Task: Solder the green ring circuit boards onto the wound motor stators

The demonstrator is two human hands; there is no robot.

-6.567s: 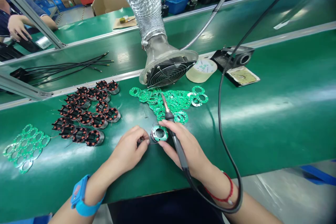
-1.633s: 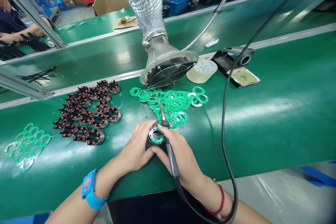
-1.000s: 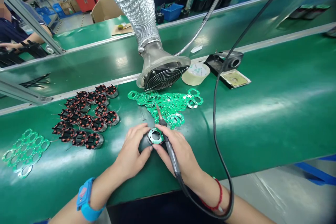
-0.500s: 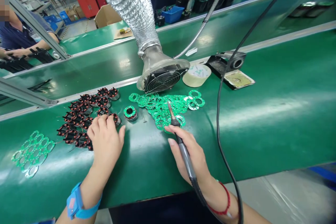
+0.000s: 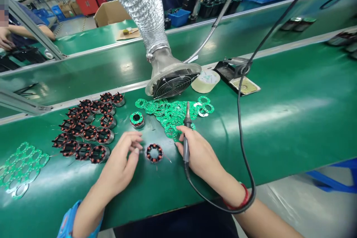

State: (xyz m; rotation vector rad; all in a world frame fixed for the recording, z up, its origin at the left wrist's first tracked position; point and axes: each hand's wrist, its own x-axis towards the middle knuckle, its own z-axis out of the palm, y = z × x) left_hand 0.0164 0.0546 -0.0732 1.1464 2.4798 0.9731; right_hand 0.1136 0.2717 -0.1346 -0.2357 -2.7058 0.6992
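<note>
My right hand (image 5: 202,152) is wrapped round a soldering iron (image 5: 186,148), its tip pointing up and away over a pile of green ring-shaped circuit boards (image 5: 174,113). My left hand (image 5: 122,163) is empty, with its fingers loosely bent and the thumb apart. Just right of its fingertips, a copper-wound motor stator (image 5: 158,153) lies on the green bench, a thin wire sticking out to its right. Farther back sits another stator (image 5: 137,122) with a green ring board on top. A cluster of several bare stators (image 5: 83,132) stands to the left of my left hand.
A fume extractor hood (image 5: 174,81) on a silver duct hangs over the back of the bench. Behind the boards are a tape roll (image 5: 205,81) and a soldering stand (image 5: 245,83). The iron's black cable (image 5: 241,137) loops across the right. A panel of ring boards (image 5: 23,167) lies far left.
My left hand has moved right from the stator cluster; a stator now lies in front of it and the hand has let go. The soldering iron has turned more upright.
</note>
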